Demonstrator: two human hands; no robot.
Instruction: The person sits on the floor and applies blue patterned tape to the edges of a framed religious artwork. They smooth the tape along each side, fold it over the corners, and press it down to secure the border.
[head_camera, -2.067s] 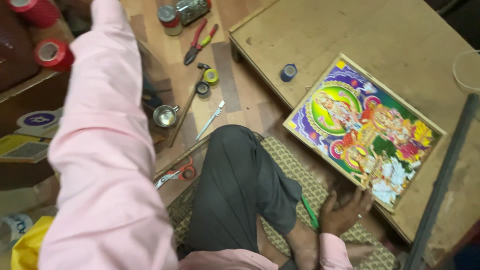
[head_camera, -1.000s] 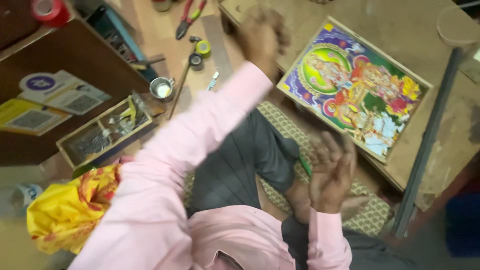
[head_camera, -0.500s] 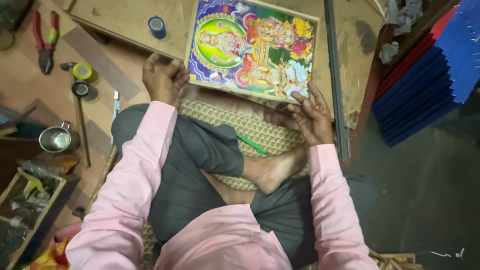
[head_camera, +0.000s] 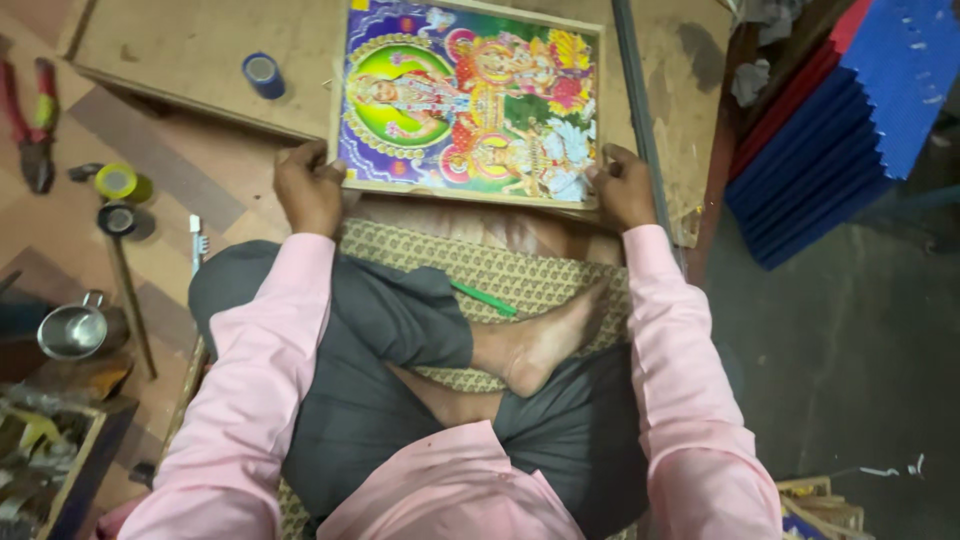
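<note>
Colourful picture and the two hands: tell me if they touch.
Touching. The head view shows the left hand gripping the colourful picture at its lower left corner and the right hand at its lower right.

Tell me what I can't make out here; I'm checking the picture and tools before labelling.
Head view only:
- Colourful picture: top edge cut off by the frame.
- Left hand and right hand: fingertips hidden under the picture's corners.
- Pliers: partly cut off at left.
- Wooden box: contents too cluttered to identify.
</note>
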